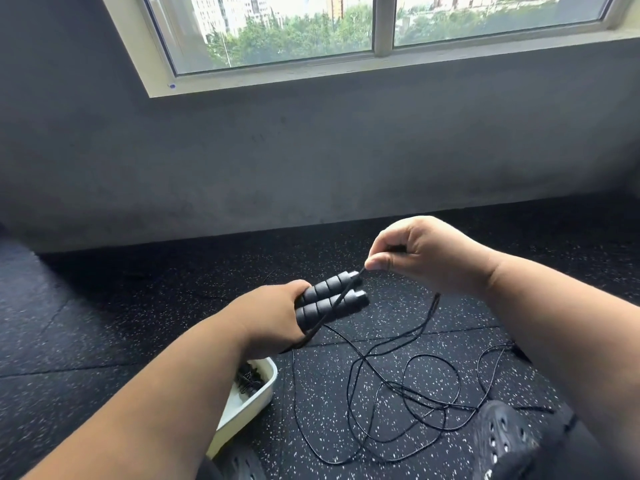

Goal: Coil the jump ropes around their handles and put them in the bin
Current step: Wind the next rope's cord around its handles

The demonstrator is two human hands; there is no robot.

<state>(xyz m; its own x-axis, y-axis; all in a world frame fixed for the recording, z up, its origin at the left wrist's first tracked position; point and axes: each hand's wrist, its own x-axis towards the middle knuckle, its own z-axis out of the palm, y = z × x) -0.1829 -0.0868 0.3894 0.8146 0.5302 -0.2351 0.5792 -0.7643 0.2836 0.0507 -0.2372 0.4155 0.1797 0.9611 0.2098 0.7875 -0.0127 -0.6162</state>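
The left hand grips both handles side by side as a winding core, while the right hand pinches the rope taut just beside their far ends, probably to lay a turn.

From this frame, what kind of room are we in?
Probably a gym or workout room: black speckled rubber floor, a jump rope with foam handles in the left hand, a bare grey wall under a window looking out on trees and buildings.

bare forearms, black perforated clogs
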